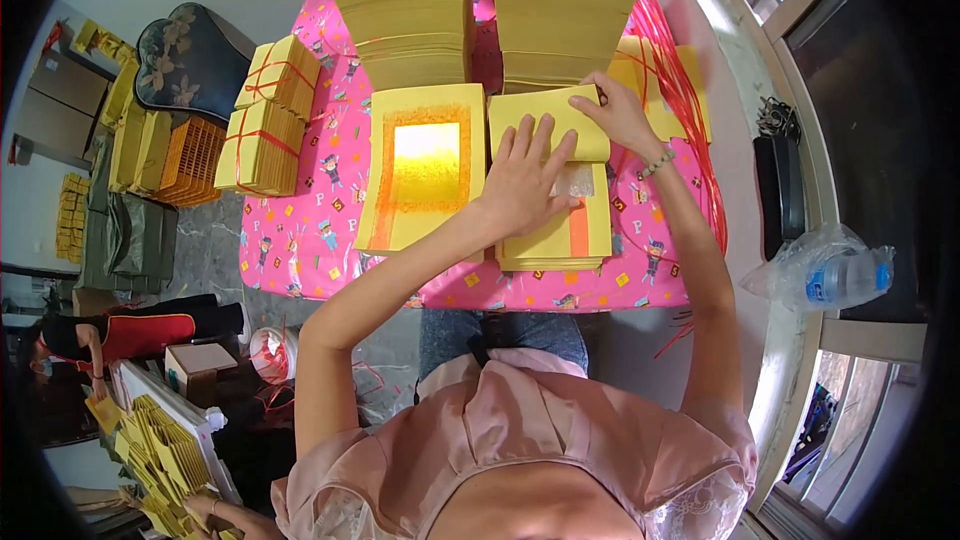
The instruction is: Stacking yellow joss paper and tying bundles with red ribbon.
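Left hand [525, 180] flat, fingers spread, pressing down on small yellow paper stack [560, 230] at tabletop [300, 240] front edge. Right hand [620, 115] pinches far edge of top sheet [545, 120], folding it back. Gold-foil sheet stack [425, 170] just left; two tall yellow stacks [410, 10] behind; red strings [680, 90] right.

The person wears a pale pink short-sleeved blouse with a folded collar and lacy white trim at the sleeve edges, over blue denim jeans. A thin beaded bracelet [656, 165] circles the right wrist. Both forearms are bare.
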Demonstrator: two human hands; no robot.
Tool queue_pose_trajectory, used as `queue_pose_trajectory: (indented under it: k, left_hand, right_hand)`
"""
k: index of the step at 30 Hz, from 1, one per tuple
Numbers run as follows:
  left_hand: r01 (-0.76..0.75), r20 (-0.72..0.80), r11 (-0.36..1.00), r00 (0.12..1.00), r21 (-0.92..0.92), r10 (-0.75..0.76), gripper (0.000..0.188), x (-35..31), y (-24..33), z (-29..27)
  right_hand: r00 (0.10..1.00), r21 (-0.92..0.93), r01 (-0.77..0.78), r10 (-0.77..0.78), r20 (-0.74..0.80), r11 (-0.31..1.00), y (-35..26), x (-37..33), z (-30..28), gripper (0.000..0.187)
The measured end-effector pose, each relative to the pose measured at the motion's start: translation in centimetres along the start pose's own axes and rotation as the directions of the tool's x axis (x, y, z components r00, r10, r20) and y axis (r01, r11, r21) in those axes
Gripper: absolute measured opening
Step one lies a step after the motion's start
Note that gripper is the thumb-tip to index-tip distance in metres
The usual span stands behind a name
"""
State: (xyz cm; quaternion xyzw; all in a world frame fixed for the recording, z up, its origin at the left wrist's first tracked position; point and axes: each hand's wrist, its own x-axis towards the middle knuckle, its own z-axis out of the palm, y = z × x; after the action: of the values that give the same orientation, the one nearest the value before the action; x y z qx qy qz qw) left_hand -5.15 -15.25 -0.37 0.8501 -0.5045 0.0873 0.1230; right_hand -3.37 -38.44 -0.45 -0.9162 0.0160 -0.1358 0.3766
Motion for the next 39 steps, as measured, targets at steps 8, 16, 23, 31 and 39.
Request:
queue_pose_trajectory:
  k: [8,16,23,31,39]
  left_hand:
    - [0.019,0.131,0.998,0.991,-0.056,-0.012,0.091,0.4,-0.7,1.2]
    - [0.021,0.128,0.999,0.992,-0.05,-0.014,0.092,0.5,-0.8,1.6]
    - [0.041,0.16,0.997,0.987,-0.069,-0.029,0.092,0.5,-0.8,1.7]
    - [0.029,0.157,0.997,0.987,-0.069,-0.017,0.094,0.3,-0.5,1.6]
    - [0.017,0.133,0.997,0.991,-0.073,-0.007,0.094,-0.1,-0.4,1.8]
  right_hand:
    - [0.996,-0.191,0.081,-0.086,-0.022,0.978,0.9,0.7,0.6,0.034]
    - [0.952,-0.304,0.305,-0.276,0.136,0.902,-1.1,3.0,2.4,0.027]
    - [0.945,-0.212,0.199,-0.129,0.301,0.957,-1.5,3.7,3.2,0.026]
    - [0.942,-0.164,0.175,-0.117,0.313,0.971,-1.5,3.6,3.1,0.027]
    - [0.947,-0.151,0.161,-0.109,0.303,0.975,-1.8,3.0,3.2,0.026]
